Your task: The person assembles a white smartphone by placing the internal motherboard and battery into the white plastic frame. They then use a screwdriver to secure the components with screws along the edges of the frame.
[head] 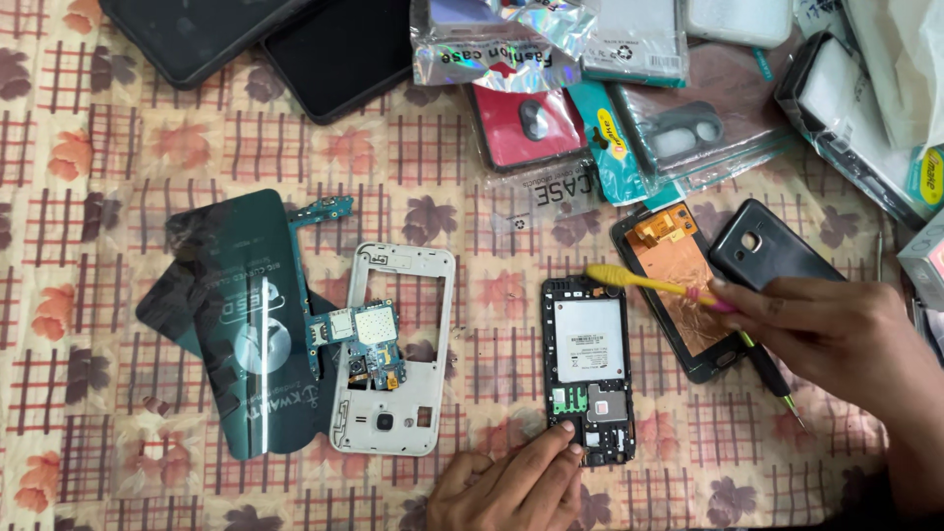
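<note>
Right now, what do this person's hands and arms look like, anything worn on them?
Both are bare: the left hand shows no glove, ring or watch, and its nails are short and unpainted. The right hand is also ungloved with no ring in view, and its forearm runs to the frame edge with no sleeve, strap or bracelet showing. No markings are visible on either.

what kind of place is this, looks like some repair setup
Probably a small phone repair bench. An opened phone lies under the left hand, the right hand holds a yellow toothbrush over it, a bare circuit board rests on a white frame, and packaged phone cases are piled behind.
</note>
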